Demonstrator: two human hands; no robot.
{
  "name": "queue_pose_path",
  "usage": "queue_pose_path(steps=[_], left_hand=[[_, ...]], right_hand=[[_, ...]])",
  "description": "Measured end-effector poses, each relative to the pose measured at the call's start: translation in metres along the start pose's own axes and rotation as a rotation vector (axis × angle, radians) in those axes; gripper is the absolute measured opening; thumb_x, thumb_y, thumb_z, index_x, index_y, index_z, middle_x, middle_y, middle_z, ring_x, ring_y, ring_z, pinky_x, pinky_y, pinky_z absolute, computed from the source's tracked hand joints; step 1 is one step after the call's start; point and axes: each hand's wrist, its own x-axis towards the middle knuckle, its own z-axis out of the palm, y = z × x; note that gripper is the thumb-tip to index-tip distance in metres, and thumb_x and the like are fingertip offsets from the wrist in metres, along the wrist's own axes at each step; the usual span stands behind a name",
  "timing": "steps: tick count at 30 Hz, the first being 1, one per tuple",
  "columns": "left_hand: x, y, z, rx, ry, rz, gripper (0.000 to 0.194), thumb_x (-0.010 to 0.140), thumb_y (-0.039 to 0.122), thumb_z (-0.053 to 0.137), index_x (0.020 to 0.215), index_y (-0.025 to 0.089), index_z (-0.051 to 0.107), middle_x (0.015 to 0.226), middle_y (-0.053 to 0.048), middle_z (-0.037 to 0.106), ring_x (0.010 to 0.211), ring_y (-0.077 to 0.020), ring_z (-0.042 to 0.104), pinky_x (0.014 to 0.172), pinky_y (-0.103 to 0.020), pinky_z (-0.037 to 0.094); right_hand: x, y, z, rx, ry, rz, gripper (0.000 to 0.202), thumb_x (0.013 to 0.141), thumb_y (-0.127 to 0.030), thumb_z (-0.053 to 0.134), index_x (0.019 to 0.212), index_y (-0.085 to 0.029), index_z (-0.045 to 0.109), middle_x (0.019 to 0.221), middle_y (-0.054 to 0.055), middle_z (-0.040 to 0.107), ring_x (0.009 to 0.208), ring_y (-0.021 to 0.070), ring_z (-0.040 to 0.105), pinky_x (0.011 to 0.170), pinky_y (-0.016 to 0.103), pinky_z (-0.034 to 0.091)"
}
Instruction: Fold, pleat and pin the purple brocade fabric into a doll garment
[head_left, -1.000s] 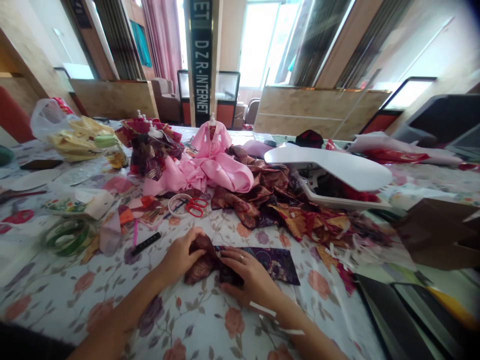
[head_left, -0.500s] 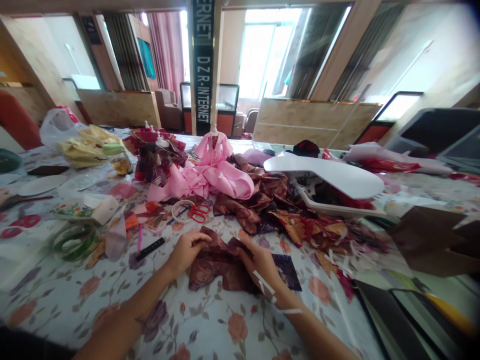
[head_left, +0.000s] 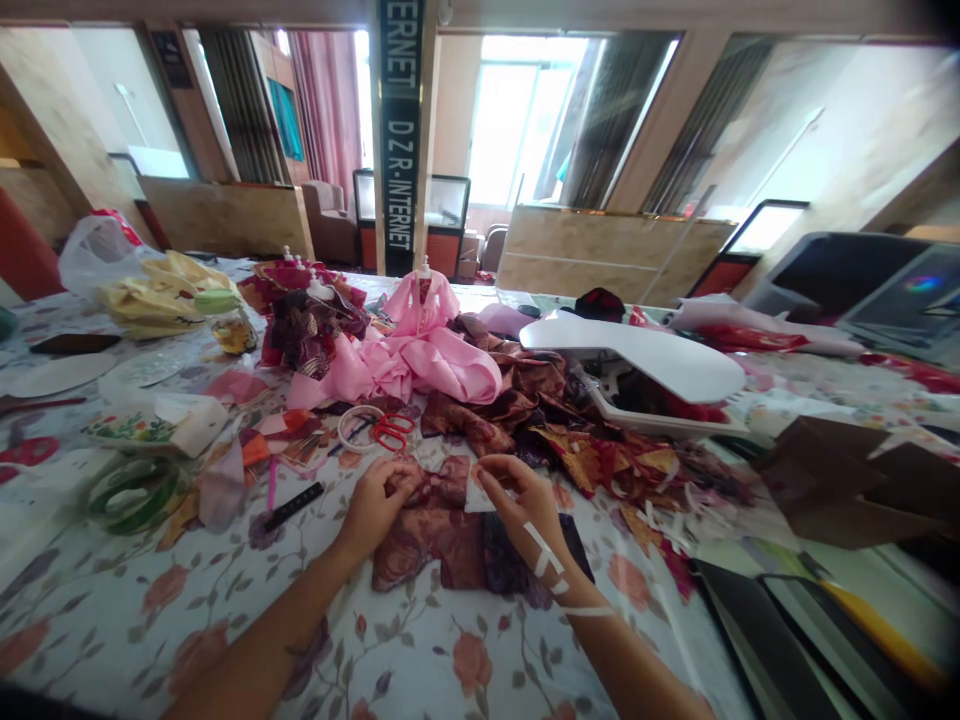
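Observation:
My left hand (head_left: 381, 500) is closed on the upper left part of a brownish-red patterned cloth (head_left: 446, 490). Just right of that cloth, my right hand (head_left: 517, 492) has its thumb and forefinger pinched together; whatever is between them is too small to make out. More of the brownish fabric (head_left: 427, 550) lies flat below the hands, and beside it a dark purple piece (head_left: 517, 570) is partly under my right wrist. White strips of tape (head_left: 544, 550) stick to that wrist. Red-handled scissors (head_left: 394, 432) and a white ring (head_left: 356, 428) lie beyond my left hand.
A black ruler-like strip (head_left: 294, 506) and green tape rolls (head_left: 135, 492) lie left. Behind stand a small dress form in pink (head_left: 422, 300) and heaped pink fabric (head_left: 442, 365). Fabric scraps (head_left: 622, 460), a white board (head_left: 637, 355) and dark folders (head_left: 742, 630) are right.
My right hand has come off the cloth and moved slightly right, its fingers now pinched beside it. The upper cloth lies flatter. The whole view has shifted a little.

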Motion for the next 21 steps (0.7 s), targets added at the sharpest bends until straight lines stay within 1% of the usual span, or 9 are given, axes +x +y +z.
queue_pose_path(steps=[2, 5, 9, 11, 13, 15, 17, 19, 21], left_hand=[[-0.001, -0.003, -0.002, -0.032, 0.002, 0.007, 0.016, 0.082, 0.026, 0.057, 0.090, 0.018, 0.068, 0.087, -0.005, 0.062, 0.083, -0.0194, 0.057, 0.077, -0.032, 0.046], [-0.001, -0.006, -0.005, -0.101, -0.024, 0.008, 0.017, 0.080, 0.021, 0.058, 0.093, 0.017, 0.067, 0.096, -0.006, 0.064, 0.090, -0.0205, 0.059, 0.083, -0.034, 0.045], [-0.002, -0.010, -0.007, -0.134, -0.048, -0.010, 0.017, 0.077, 0.020, 0.060, 0.093, 0.016, 0.067, 0.099, -0.007, 0.065, 0.097, -0.0221, 0.059, 0.091, -0.037, 0.043], [-0.003, -0.011, -0.007, -0.153, -0.061, -0.023, 0.019, 0.079, 0.022, 0.060, 0.095, 0.016, 0.067, 0.100, -0.008, 0.066, 0.096, -0.0220, 0.061, 0.090, -0.037, 0.044], [-0.004, -0.011, -0.008, -0.175, -0.082, -0.039, 0.021, 0.080, 0.024, 0.060, 0.097, 0.015, 0.067, 0.100, -0.009, 0.067, 0.092, -0.0214, 0.063, 0.087, -0.037, 0.047], [-0.005, -0.009, -0.008, -0.183, -0.100, -0.052, 0.022, 0.079, 0.023, 0.060, 0.098, 0.015, 0.067, 0.101, -0.009, 0.067, 0.092, -0.0212, 0.063, 0.087, -0.037, 0.048], [-0.006, -0.008, -0.010, -0.192, -0.107, -0.071, 0.023, 0.077, 0.021, 0.062, 0.099, 0.016, 0.068, 0.103, -0.009, 0.067, 0.095, -0.0217, 0.062, 0.090, -0.038, 0.046], [-0.005, -0.008, -0.011, -0.243, -0.114, -0.109, 0.026, 0.075, 0.021, 0.064, 0.100, 0.017, 0.069, 0.104, -0.008, 0.068, 0.099, -0.0229, 0.062, 0.094, -0.040, 0.044], [-0.004, -0.009, -0.011, -0.317, -0.119, -0.153, 0.029, 0.073, 0.022, 0.066, 0.101, 0.017, 0.069, 0.103, -0.008, 0.070, 0.099, -0.0241, 0.063, 0.095, -0.042, 0.045]], right_hand=[[-0.001, -0.008, 0.002, 0.123, -0.046, 0.053, 0.027, 0.079, -0.040, 0.060, 0.088, -0.016, 0.066, 0.076, 0.006, 0.067, 0.067, 0.0174, 0.060, 0.061, 0.029, 0.049], [-0.004, -0.013, 0.011, 0.315, -0.178, 0.188, 0.028, 0.075, -0.041, 0.065, 0.087, -0.016, 0.066, 0.075, 0.004, 0.067, 0.066, 0.0164, 0.061, 0.059, 0.028, 0.049], [-0.013, -0.005, 0.025, 0.526, -0.312, 0.355, 0.034, 0.069, -0.040, 0.071, 0.092, -0.017, 0.064, 0.088, 0.006, 0.069, 0.079, 0.0179, 0.064, 0.068, 0.029, 0.052], [-0.017, 0.001, 0.028, 0.582, -0.363, 0.422, 0.037, 0.068, -0.040, 0.072, 0.095, -0.017, 0.063, 0.094, 0.007, 0.068, 0.084, 0.0183, 0.065, 0.073, 0.031, 0.053], [-0.021, 0.008, 0.028, 0.599, -0.372, 0.458, 0.037, 0.069, -0.041, 0.072, 0.096, -0.017, 0.063, 0.095, 0.007, 0.068, 0.087, 0.0184, 0.065, 0.077, 0.032, 0.053], [-0.024, 0.013, 0.025, 0.574, -0.366, 0.451, 0.035, 0.071, -0.041, 0.070, 0.095, -0.017, 0.063, 0.095, 0.008, 0.067, 0.088, 0.0188, 0.065, 0.080, 0.033, 0.053], [-0.026, 0.016, 0.021, 0.496, -0.386, 0.396, 0.032, 0.074, -0.040, 0.067, 0.096, -0.016, 0.062, 0.095, 0.008, 0.067, 0.088, 0.0193, 0.065, 0.080, 0.035, 0.053], [-0.030, 0.016, 0.017, 0.334, -0.432, 0.269, 0.029, 0.078, -0.037, 0.063, 0.098, -0.016, 0.062, 0.095, 0.008, 0.067, 0.085, 0.0196, 0.064, 0.079, 0.036, 0.053], [-0.035, 0.012, 0.014, 0.085, -0.498, 0.055, 0.030, 0.077, -0.032, 0.065, 0.103, -0.017, 0.063, 0.101, 0.010, 0.066, 0.090, 0.0219, 0.063, 0.082, 0.038, 0.051]])
